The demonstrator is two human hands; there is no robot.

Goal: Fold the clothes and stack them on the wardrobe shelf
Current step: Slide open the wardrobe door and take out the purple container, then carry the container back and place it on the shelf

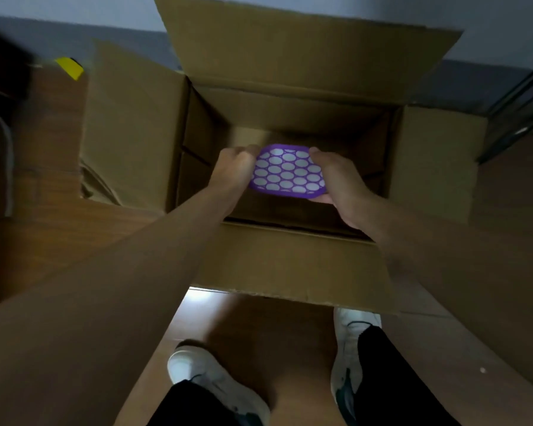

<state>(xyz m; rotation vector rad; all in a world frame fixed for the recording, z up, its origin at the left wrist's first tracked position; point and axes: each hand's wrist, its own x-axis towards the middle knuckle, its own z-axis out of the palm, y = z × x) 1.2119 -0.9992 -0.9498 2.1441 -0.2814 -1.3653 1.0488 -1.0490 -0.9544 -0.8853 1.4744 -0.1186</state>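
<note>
Purple cloth point(286, 172) w/ white circles sits at mid frame, folded small & flat, held between both my hands over the open mouth of a cardboard box point(293, 265). My left hand point(236, 170) grips its left edge, fingers curled round it. My right hand point(339, 182) holds the right edge, thumb on top near the upper corner, fingers under the lower corner. Both forearms reach in from the bottom corners of the frame.

Box fills the middle: all four flaps folded out, the far one up at top centre, side ones at left & right, near one toward me. Inside is dim; can't tell what's at the bottom.

Wood floor point(253, 327) runs below the box. My white shoes point(203, 376) & black trousers show at bottom centre. Yellow thing point(70, 67) at upper left, too blurred to name. Dark metal bars point(520, 99) at upper right edge. Grey wall along the top.
</note>
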